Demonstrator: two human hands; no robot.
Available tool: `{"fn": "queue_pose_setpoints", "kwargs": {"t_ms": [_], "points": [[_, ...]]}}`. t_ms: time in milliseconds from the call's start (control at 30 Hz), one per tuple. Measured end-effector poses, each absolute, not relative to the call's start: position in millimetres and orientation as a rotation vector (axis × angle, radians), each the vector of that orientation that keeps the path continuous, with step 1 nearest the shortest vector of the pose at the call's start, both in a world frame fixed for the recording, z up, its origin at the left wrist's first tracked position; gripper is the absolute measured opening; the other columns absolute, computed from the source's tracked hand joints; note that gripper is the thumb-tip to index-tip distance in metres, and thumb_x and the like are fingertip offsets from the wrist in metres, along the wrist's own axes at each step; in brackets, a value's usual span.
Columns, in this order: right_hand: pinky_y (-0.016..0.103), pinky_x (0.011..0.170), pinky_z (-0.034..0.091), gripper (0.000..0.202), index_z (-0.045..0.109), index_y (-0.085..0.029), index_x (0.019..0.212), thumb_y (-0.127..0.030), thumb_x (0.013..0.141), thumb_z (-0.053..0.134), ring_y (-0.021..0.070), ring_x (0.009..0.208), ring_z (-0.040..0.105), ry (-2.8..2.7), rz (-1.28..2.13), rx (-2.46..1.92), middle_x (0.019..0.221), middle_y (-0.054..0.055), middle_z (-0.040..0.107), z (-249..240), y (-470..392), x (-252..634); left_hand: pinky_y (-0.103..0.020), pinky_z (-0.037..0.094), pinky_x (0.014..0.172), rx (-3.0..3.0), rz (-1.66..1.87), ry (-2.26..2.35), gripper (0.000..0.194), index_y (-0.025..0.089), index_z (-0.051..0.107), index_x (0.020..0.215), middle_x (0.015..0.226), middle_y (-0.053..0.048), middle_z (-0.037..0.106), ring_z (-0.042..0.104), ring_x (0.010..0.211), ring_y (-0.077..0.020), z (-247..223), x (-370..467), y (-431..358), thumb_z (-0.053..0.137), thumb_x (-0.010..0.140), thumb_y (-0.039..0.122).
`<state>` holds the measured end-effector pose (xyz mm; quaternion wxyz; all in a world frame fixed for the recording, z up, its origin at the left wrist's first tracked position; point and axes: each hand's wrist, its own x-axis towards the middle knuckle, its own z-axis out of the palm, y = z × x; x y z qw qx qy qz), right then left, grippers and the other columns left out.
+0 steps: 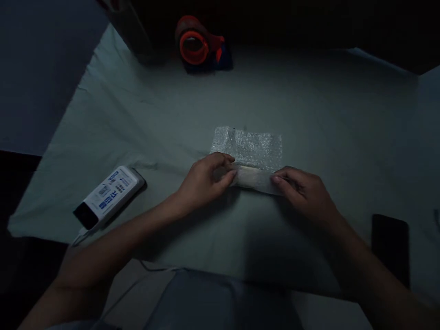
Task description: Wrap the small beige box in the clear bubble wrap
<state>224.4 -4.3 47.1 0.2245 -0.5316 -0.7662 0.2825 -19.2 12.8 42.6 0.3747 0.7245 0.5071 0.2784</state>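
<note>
A sheet of clear bubble wrap (256, 145) lies on the cloth-covered table, its near part rolled round a pale object (249, 176) that I cannot make out. At the left end of the roll, my left hand (209, 178) grips the wrap between thumb and fingers. My right hand (300, 188) pinches the wrap's right end. Beyond the roll, the far part of the sheet lies flat and crinkled. The dim light hides the detail of what is inside.
A red and blue tape dispenser (194, 48) stands at the back. To the left lies a white power bank (112, 195) with a cable (79, 236). A dark phone (391, 247) rests beside my right forearm. Pale cloth (172, 114) covers the table.
</note>
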Motion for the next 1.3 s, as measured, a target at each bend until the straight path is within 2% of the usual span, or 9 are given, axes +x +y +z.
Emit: {"fn": "queue_pose_setpoints", "kwargs": {"t_ms": [100,233,367,433,500,633,800,1167,1300], "points": [[0.027,0.055,0.048,0.013,0.062,-0.022,0.078,-0.028,0.086,0.054,0.015,0.059,0.061,-2.035,0.8,-1.548,0.067,-0.001,0.066,37.2,7.5,222.3,-0.031,0.049,0.084,1.566,0.684,1.244,0.013,0.016,0.052,0.074,0.103,-0.007,0.069,0.065,0.093,-0.0177,28.2,-14.8,27.8,0.058,0.079,0.026],[0.029,0.059,0.051,0.012,0.062,-0.022,0.093,-0.026,0.083,0.058,0.017,0.068,0.065,-2.021,0.732,-1.575,0.081,0.001,0.07,23.2,11.9,222.4,-0.028,0.049,0.072,1.476,0.656,1.284,0.016,0.016,0.051,0.072,0.083,-0.004,0.068,0.063,0.078,-0.0154,13.3,-11.8,32.7,0.058,0.077,0.029],[0.039,0.075,0.052,0.023,0.059,-0.019,0.106,-0.021,0.083,0.056,0.0232,0.084,0.063,-2.2,0.34,-1.52,0.094,0.009,0.067,19.7,6.3,219.1,-0.026,0.046,0.067,1.461,0.64,1.316,0.016,0.016,0.049,0.069,0.079,-0.003,0.066,0.06,0.074,-0.0145,10.3,-10.5,31.5,0.058,0.075,0.028],[0.043,0.082,0.05,0.021,0.06,-0.017,0.103,-0.017,0.083,0.055,0.027,0.095,0.06,-2.281,0.116,-1.401,0.098,0.012,0.065,22.0,0.6,214.5,-0.026,0.045,0.067,1.457,0.635,1.319,0.016,0.017,0.048,0.068,0.078,-0.002,0.065,0.059,0.073,-0.0142,10.4,-10.0,31.5,0.058,0.074,0.029],[0.045,0.085,0.048,0.017,0.061,-0.017,0.098,-0.016,0.082,0.056,0.0279,0.101,0.058,-2.354,0.043,-1.242,0.102,0.013,0.065,24.0,-4.7,208.7,-0.025,0.044,0.066,1.459,0.638,1.325,0.016,0.017,0.048,0.068,0.076,-0.001,0.063,0.057,0.071,-0.0134,9.3,-9.7,32.4,0.057,0.073,0.029],[0.046,0.092,0.046,0.015,0.058,-0.015,0.096,-0.024,0.084,0.058,0.0297,0.113,0.053,-2.476,0.204,-1.118,0.119,0.018,0.06,20.8,-5.9,199.7,-0.022,0.04,0.063,1.464,0.653,1.275,0.013,0.017,0.048,0.068,0.07,0.002,0.057,0.052,0.066,-0.0105,2.8,-9.5,35.9,0.056,0.072,0.027],[0.046,0.089,0.046,0.016,0.054,-0.017,0.095,-0.027,0.084,0.059,0.0264,0.097,0.06,-2.452,0.382,-1.105,0.105,0.015,0.066,14.2,-1.4,199.9,-0.02,0.034,0.055,1.46,0.643,1.235,0.014,0.017,0.048,0.068,0.064,0.004,0.049,0.044,0.06,-0.0086,1.6,-10.6,36.5,0.054,0.073,0.028],[0.043,0.09,0.047,0.02,0.054,-0.016,0.1,-0.028,0.085,0.059,0.0248,0.101,0.06,-2.454,0.492,-1.145,0.11,0.014,0.065,10.9,-17.7,200.9,-0.023,0.042,0.063,1.732,0.451,1.333,0.013,0.017,0.058,0.083,0.075,0.001,0.062,0.055,0.067,-0.0116,11.8,-21.9,24.8,0.056,0.08,0.029],[0.047,0.095,0.044,0.024,0.058,-0.011,0.101,-0.025,0.082,0.061,0.031,0.114,0.053,-2.527,0.309,-1.185,0.122,0.021,0.058,21.6,-21.8,195.7,-0.027,0.045,0.07,1.932,0.382,1.549,0.02,0.016,0.06,0.096,0.088,-0.004,0.066,0.06,0.078,-0.0163,19.0,-35.8,27.0,0.054,0.082,0.029]]}}
